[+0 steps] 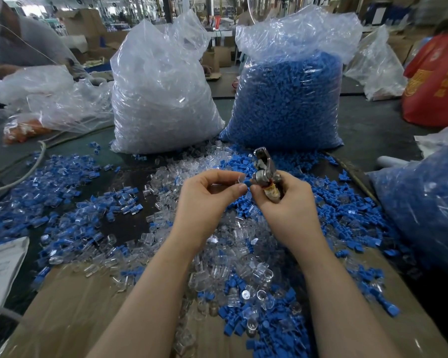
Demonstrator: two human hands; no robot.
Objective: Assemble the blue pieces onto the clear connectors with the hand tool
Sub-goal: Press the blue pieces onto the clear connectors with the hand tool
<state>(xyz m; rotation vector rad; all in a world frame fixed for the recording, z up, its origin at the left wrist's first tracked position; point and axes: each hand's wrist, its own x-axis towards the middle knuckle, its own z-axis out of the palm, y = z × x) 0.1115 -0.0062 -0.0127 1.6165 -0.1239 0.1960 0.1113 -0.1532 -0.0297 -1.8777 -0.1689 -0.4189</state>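
Blue pieces begin with 1 held at the centre, pinched at the fingertips where both hands meet, touching a clear connector that the left hand pinches between thumb and forefinger. The right hand curls around the handles of the metal hand tool, whose head stands upright just above the fingers, while its thumb and forefinger meet the blue piece.

2 large clear plastic bags stand side by side at the back of the table. The left bag is packed with clear connectors; the right bag is packed with blue pieces. A third bag of blue parts lies at the right edge with a white label whose print is too small to read. A smaller bag with orange parts lies at far left.

Loose blue pieces and clear connectors are heaped on the table and on a cardboard sheet beneath both forearms; assembled blue-and-clear parts spread to the left. A red garment with yellow characters, not legible, is at upper right.
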